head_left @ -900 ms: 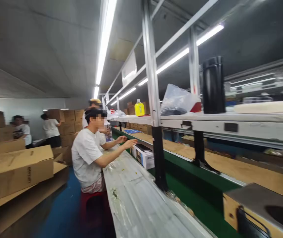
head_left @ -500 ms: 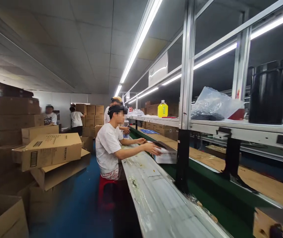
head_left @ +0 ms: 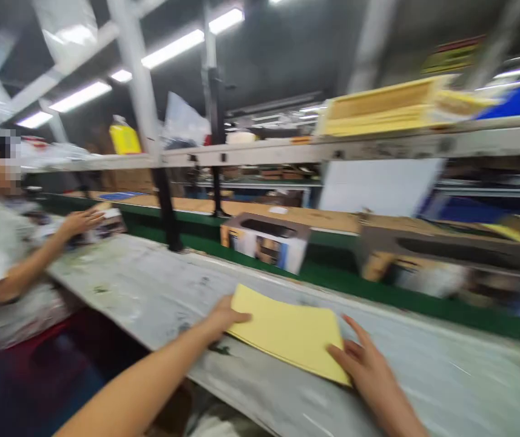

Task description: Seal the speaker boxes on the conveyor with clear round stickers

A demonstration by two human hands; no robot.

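Observation:
A stack of yellow paper sheets [head_left: 289,328] is held between my hands, low over the pale worktable [head_left: 150,291]. My left hand [head_left: 223,317] is closed on the left end, its thumb lying on top and its other fingers hidden below. At the right end, my right hand [head_left: 362,358] has its thumb over the edge and the fingers curled beside it, while the index finger points outward. Whether the sheets rest on the table or hang just above it, I cannot tell.
Beyond the table edge, printed boxes with dark slotted tops [head_left: 266,240] [head_left: 460,255] sit on a green conveyor belt [head_left: 196,233]. A shelf [head_left: 260,155] carries a yellow tray [head_left: 378,109] and a yellow bottle [head_left: 124,138]. A co-worker's arm [head_left: 32,261] reaches in at left.
The view has swung right and down, from the aisle and stacked cartons to the worktable. Both my hands and the yellow paper stack have come into sight.

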